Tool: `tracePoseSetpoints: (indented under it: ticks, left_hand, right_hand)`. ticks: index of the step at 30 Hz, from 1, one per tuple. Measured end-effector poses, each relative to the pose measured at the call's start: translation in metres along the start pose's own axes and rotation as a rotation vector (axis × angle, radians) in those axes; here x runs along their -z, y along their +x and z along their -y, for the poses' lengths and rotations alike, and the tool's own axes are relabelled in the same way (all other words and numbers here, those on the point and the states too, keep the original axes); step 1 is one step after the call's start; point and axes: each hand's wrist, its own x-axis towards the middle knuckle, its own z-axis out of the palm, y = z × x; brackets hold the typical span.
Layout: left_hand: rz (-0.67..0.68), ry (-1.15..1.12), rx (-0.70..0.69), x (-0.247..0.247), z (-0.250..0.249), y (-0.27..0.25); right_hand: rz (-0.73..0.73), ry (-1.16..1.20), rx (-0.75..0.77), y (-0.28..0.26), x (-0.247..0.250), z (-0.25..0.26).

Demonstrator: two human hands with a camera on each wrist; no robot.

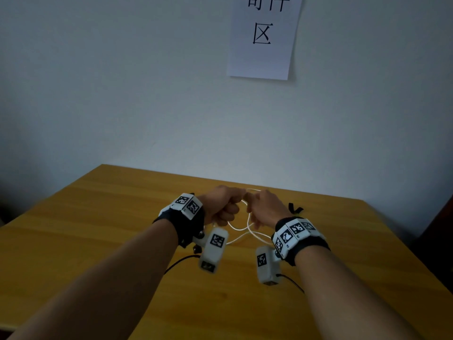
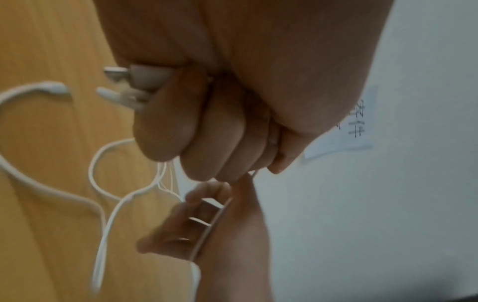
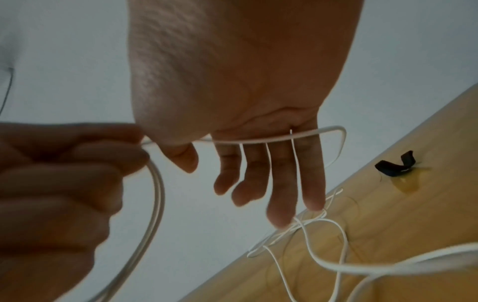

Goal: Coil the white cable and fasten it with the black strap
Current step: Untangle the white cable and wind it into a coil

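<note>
Coiling barely begun. White cable (image 3: pixel 282 137) gripped in curled left hand (image 1: pixel 221 204), plug ends poking from fist. One turn draped across straight fingers (image 3: pixel 308 173) of right hand (image 1: pixel 266 208). Rest lay loose on bench (image 1: pixel 98 217). Black strap (image 1: pixel 295 208) untouched on bench, beside right wrist; fastening left.
</note>
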Motion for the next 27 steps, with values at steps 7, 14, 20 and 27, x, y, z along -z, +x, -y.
tracePoseSetpoints:
  ticks: [7,14,20,27]
  left_hand:
    - [0.189,-0.466,-0.209,-0.011,-0.007,0.008]
    - [0.015,-0.638,-0.413,-0.014,-0.019,0.010]
    - [-0.204,-0.508,-0.414,-0.005,-0.018,0.018]
    - [-0.571,0.454,-0.623,0.012,0.000,0.029]
  right_hand:
    - [0.086,-0.168,0.135,-0.001,-0.002,0.011]
    - [0.095,-0.111,0.109,-0.004,-0.008,0.010]
    - [0.149,-0.152,0.167,-0.007,-0.010,0.014]
    - [0.171,-0.174,0.106,-0.005,-0.009,0.010]
